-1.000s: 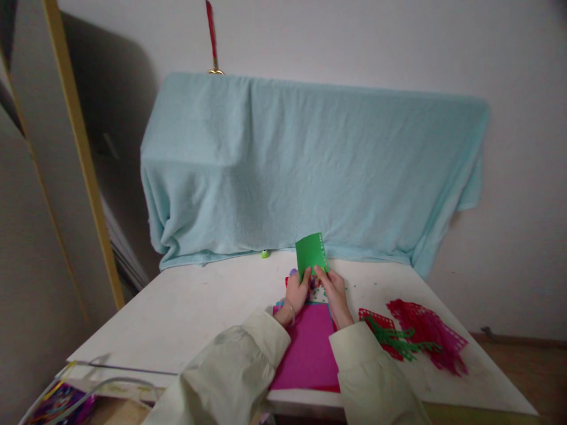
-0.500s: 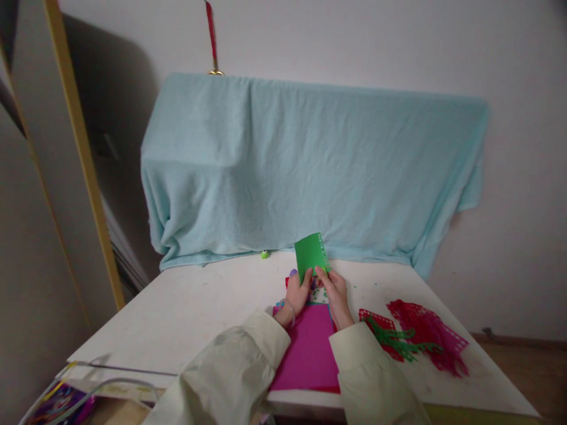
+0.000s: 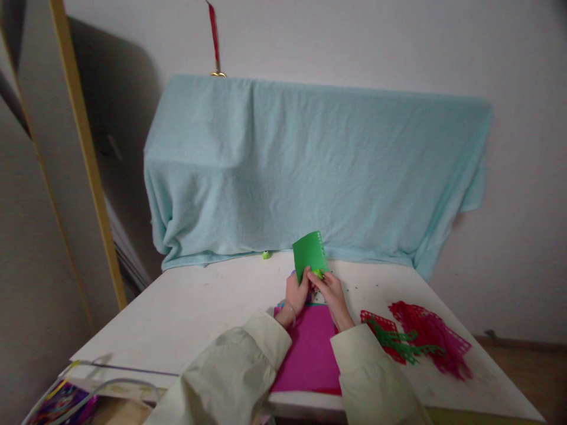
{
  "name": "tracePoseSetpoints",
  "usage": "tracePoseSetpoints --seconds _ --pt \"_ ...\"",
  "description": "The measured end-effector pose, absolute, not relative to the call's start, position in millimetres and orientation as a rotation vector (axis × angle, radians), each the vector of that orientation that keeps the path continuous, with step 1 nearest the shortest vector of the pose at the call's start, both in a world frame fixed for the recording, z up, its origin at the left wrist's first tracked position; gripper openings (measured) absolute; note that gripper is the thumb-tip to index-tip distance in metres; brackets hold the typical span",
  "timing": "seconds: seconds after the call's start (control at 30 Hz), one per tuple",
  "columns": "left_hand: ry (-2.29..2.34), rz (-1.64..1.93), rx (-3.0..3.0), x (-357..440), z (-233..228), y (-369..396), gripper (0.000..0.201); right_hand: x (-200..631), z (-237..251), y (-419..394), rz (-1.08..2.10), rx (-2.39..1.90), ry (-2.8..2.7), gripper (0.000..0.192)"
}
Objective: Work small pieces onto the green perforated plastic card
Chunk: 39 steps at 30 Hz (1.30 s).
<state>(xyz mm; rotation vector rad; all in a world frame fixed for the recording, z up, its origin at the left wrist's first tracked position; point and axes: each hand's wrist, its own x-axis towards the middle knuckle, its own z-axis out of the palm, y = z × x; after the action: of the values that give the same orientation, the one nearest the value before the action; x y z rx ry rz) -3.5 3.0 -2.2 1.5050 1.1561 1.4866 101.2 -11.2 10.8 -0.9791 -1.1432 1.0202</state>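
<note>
- We see our left hand (image 3: 296,293) just below the centre of the frame, its fingers closed on the lower left edge of a small green card (image 3: 309,254).
- Our right hand (image 3: 330,292) sits just beside it, thumb and fingers pinched at the card's lower right edge, where a small yellow-green thing (image 3: 318,273) shows at the fingertips; we cannot tell what it is.
- The green card stands nearly upright above both hands, tilted a little, with a row of small punched holes along its right edge.
- Both sleeves (image 3: 230,378) are pale cream and run down to the bottom edge of the frame.
- Under our wrists lies a magenta sheet (image 3: 310,348), flat on the white table (image 3: 195,307), with the edges of other coloured sheets showing beneath it.
- To the right of the hands, in the lower right of the frame, lie red cut-paper pieces (image 3: 432,333) with a green cut-paper strip (image 3: 398,345) across them.
- Small green specks are scattered on the table near the hands.
- Beyond the card, at the far edge of the table, sits a small green object (image 3: 266,255), too small to make out.
- Behind it a light blue cloth (image 3: 310,159) drapes over something bulky and fills the middle of the frame.
- A red ribbon (image 3: 214,32) hangs against the wall at the top.
- In the lower left corner there is a clear container (image 3: 66,395) with coloured items inside.
</note>
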Motion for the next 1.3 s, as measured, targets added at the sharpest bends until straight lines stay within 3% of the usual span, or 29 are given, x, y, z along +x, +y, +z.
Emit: tracePoseSetpoints --seconds 1.3 --pt "1.029 1.445 1.446 -2.1 0.9 -2.3 0.048 101.5 17.6 -16.3 0.988 -0.875 -1.237 0.029"
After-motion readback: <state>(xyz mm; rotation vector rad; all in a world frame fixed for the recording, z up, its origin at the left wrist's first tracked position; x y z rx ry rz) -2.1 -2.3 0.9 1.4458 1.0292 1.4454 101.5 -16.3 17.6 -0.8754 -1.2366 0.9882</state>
